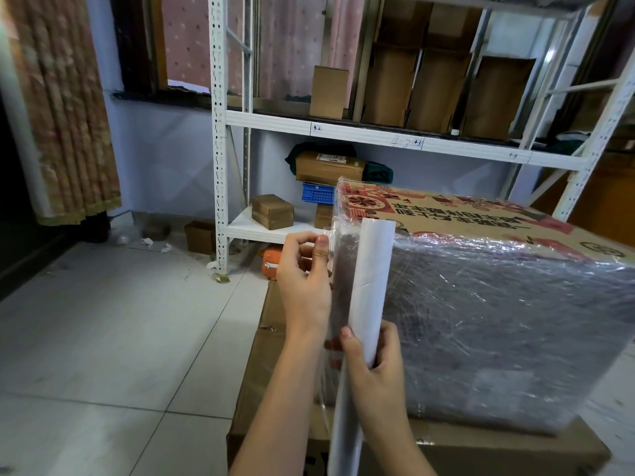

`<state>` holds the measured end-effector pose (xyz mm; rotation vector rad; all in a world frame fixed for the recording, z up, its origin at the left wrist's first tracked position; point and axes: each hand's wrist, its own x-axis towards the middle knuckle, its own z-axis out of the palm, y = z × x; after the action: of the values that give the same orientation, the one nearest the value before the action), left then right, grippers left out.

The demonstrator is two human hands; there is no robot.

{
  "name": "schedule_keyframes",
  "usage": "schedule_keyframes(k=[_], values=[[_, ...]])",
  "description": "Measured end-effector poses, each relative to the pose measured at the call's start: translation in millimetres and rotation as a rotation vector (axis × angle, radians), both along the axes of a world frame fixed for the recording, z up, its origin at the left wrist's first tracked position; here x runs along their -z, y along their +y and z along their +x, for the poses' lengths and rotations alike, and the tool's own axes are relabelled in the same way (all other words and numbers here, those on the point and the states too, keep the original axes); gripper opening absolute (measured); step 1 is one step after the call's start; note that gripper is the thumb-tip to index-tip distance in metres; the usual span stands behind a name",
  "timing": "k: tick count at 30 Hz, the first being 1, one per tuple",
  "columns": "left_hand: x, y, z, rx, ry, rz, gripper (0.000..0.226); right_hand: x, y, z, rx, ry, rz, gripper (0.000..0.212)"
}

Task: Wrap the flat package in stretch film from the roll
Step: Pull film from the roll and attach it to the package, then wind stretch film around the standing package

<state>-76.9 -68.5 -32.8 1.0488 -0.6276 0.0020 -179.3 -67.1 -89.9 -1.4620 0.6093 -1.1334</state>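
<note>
In the head view, the flat package (481, 297) fills the right half of the frame, standing on a stack of cardboard boxes (275, 355) at lower centre. Its dark front face and printed top already show wrinkled, shiny stretch film (498, 321), so I judge that at least one pass is laid and the wrapping is well along.

The roll (369, 290) stands nearly upright at centre, against the package's left corner. The right hand (372, 355) curls round the roll's lower part. The left hand (304, 273), just left of the roll, pinches the film's edge between thumb and fingers near the corner.

What seems left is pulling more film round or tearing it free and smoothing the tail down. White metal shelving (220, 132) with boxes occupies the upper centre.
</note>
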Motion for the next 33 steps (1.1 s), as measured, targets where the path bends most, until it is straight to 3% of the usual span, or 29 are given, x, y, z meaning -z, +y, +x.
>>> schedule_keyframes(k=[13,17,20,28,33], values=[[-2,-9,8,0.073,0.1,0.175,0.015,6,-3,2,0.006,-0.004,-0.004,0.016],[0,0,15,0.31,0.269,0.196,0.033,5,-3,1,-0.011,-0.003,-0.003,0.014],[9,12,27,0.49,0.286,0.185,0.054,5,-5,-1,-0.032,-0.004,-0.016,0.013],[40,38,47,0.781,0.04,0.365,0.029,4,-6,-1,-0.062,-0.018,-0.045,0.012],[46,43,46,0.785,0.058,0.384,0.025,3,-6,-2,-0.073,-0.009,-0.064,0.016]])
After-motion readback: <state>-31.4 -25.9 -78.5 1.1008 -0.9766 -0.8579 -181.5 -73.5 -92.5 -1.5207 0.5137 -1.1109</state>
